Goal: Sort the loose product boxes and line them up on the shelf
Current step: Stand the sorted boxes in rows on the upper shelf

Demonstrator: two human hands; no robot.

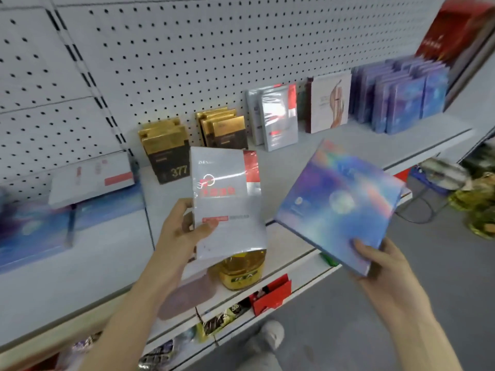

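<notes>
My left hand [184,228] grips a white box with red trim [225,202] by its lower left edge, upright above the shelf [334,151]. My right hand [375,259] holds a flat blue iridescent box [340,202] by its lower corner, tilted over the shelf's front edge. Standing along the pegboard are two rows of gold-and-black boxes [166,148], matching white-and-red boxes [278,119], a white box with a hand picture [330,101] and a row of blue-purple boxes [401,97]. To the left, a white box [91,178] lies on loose blue boxes [34,231].
A large red box [460,28] leans at the shelf's far right. Below the shelf stand a yellow oil bottle [242,271], a red carton [272,295] and snack packets [219,321]. Goods and a wire stand [439,183] sit on the grey floor at right.
</notes>
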